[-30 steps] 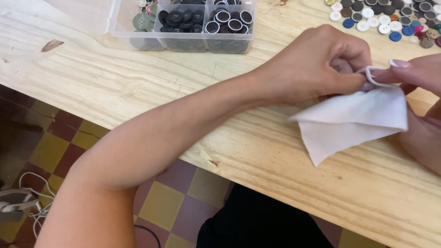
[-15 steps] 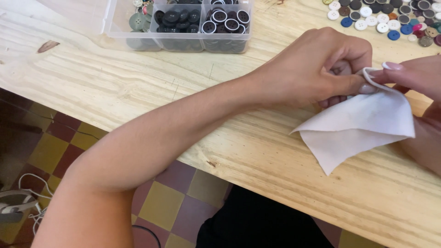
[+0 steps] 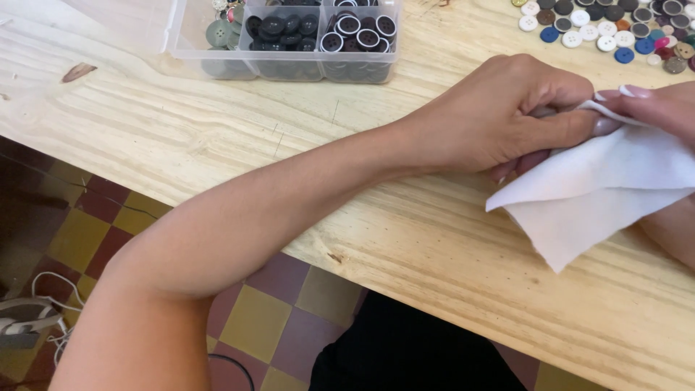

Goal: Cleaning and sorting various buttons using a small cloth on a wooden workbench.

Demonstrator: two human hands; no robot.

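Note:
A folded piece of white cloth [image 3: 601,195] hangs over the pale wooden table [image 3: 217,137] at the right. My left hand [image 3: 514,116] reaches across from the lower left and pinches the cloth's upper edge between thumb and fingers. My right hand [image 3: 662,108] comes in from the right edge and grips the same upper edge, fingertips touching those of the left hand. Whatever sits between the fingers under the cloth is hidden.
A clear plastic compartment box [image 3: 289,43] with dark and green buttons stands at the back of the table. Several loose buttons [image 3: 608,25] of mixed colours lie at the back right. Below the table edge are a checkered tile floor [image 3: 87,239] and a white cable [image 3: 36,311].
Both hands and the cloth have shifted slightly to the right and up in view. The grip on the cloth's upper edge is unchanged.

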